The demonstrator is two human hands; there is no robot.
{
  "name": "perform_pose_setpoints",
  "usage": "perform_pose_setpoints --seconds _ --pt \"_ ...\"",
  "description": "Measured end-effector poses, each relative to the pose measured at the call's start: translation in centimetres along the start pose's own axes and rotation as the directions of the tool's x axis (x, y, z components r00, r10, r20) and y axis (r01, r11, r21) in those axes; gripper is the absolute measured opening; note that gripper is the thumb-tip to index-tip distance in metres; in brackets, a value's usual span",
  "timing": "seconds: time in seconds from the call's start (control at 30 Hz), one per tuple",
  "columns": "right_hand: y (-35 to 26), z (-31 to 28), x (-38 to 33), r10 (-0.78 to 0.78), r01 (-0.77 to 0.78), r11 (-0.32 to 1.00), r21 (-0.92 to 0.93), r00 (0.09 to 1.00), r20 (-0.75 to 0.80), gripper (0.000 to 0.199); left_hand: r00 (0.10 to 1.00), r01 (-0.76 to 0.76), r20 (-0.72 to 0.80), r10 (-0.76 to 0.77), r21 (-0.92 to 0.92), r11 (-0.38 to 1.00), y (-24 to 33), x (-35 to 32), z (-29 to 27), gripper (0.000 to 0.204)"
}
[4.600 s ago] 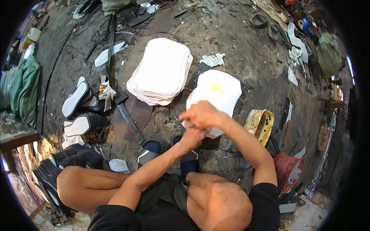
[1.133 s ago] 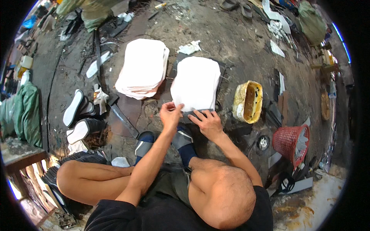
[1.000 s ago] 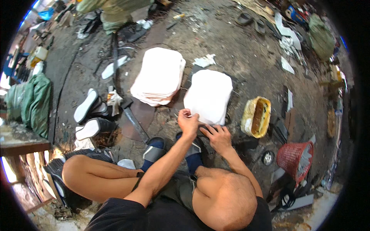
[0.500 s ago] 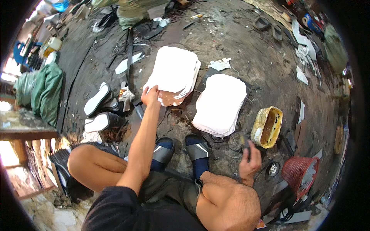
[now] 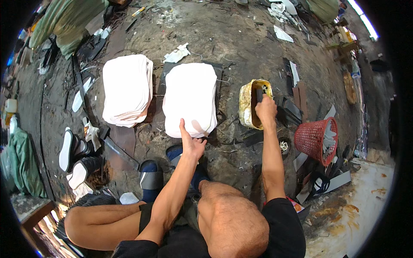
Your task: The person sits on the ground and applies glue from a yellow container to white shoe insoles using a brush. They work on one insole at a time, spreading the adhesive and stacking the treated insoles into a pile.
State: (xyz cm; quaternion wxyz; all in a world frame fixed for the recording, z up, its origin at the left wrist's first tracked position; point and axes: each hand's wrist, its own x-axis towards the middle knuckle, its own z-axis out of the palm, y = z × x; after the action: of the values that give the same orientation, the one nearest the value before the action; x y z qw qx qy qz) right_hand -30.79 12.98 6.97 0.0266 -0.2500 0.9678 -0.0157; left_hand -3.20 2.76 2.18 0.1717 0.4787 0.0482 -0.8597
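Observation:
Two stacks of white, round-cornered sheets lie on the ground before me: a left stack (image 5: 127, 88) and a right stack (image 5: 191, 96). My left hand (image 5: 193, 146) is at the near edge of the right stack, thumb stretched over the top sheet and fingers spread at the edge. It holds nothing that I can see. My right hand (image 5: 266, 109) reaches into a yellow-stained, cut-open container (image 5: 245, 103) with brown residue inside. Its fingers are closed on a dark flat tool (image 5: 260, 93), whose end is down in the container; its exact kind is unclear.
Right of the container stands a red plastic basket (image 5: 307, 139) with pale scraps. A small round dish (image 5: 284, 146) sits nearer me. Dark-sided shoes with white soles (image 5: 66, 150) lie at left. A green sack (image 5: 71, 26) is at the far left. Scraps litter the ground.
My view has swung right. My left hand has left the left stack for the right stack's near edge. My right hand has moved from beside the container into it with the tool.

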Motion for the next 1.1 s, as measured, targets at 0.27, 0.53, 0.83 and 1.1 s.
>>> perform_pose_setpoints --seconds 0.27,0.53,0.83,1.1 --pt "7.8 -11.8 -1.9 0.005 -0.024 0.309 0.951 1.0 0.023 0.052 0.998 -0.008 0.07 -0.005 0.185 0.983 1.9 -0.7 -2.4 0.135" --pt "9.3 -11.3 -6.8 -0.265 0.256 0.964 0.068 0.93 0.254 0.035 0.676 -0.58 0.487 0.553 0.814 -0.008 0.5 -2.9 -2.9 0.045" --pt "5.6 -21.5 3.7 -0.294 0.341 0.94 -0.016 0.784 -0.546 0.038 0.348 -0.52 0.923 0.166 0.337 -0.785 7.0 1.5 -2.6 0.053" --pt "-16.8 -11.3 5.0 -0.495 0.39 0.632 0.67 0.868 -0.038 0.054 0.347 -0.511 0.923 0.165 0.334 -0.792 6.7 -0.1 -3.8 0.054"
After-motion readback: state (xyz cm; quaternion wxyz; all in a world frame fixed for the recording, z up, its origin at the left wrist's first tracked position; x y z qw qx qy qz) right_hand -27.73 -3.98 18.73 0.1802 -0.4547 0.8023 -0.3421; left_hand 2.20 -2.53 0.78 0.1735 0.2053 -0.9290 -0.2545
